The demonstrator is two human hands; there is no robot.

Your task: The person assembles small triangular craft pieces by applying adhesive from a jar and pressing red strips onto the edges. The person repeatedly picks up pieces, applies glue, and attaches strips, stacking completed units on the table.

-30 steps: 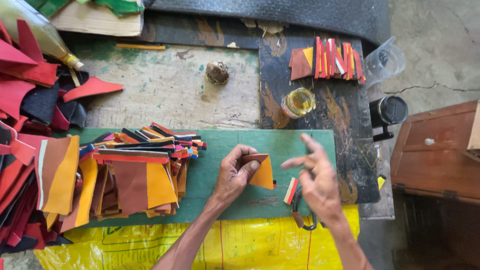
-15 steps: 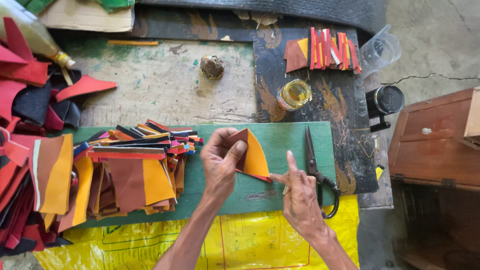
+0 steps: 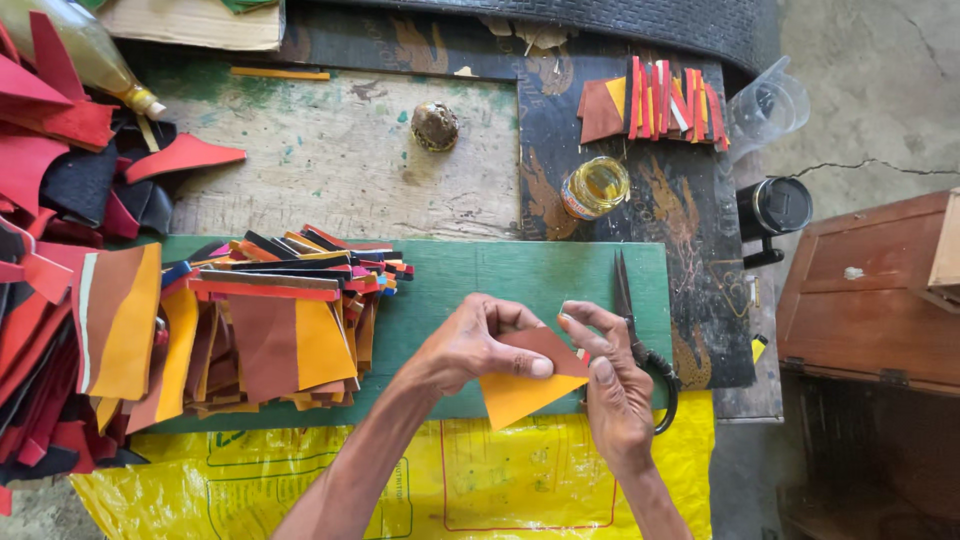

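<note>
Both my hands hold one small leather piece [image 3: 525, 385], orange at the bottom and brown at the top, over the green board [image 3: 520, 275]. My left hand [image 3: 475, 345] pinches its left side with thumb and fingers. My right hand [image 3: 610, 375] grips its right edge. Black-handled scissors [image 3: 635, 325] lie on the board just right of my right hand, blades pointing away from me. A stack of brown, orange and red leather pieces [image 3: 280, 320] sits on the board to the left.
A heap of red and dark scraps [image 3: 60, 200] fills the left side. A small open jar of yellowish glue [image 3: 595, 187] and a row of coloured strips [image 3: 660, 100] rest on a dark board. A wooden box [image 3: 880, 290] stands at right. Yellow sheet [image 3: 480, 480] lies below.
The scissors left my right hand and now lie on the green board. My right hand has joined my left on the leather piece, which moved lower and flatter.
</note>
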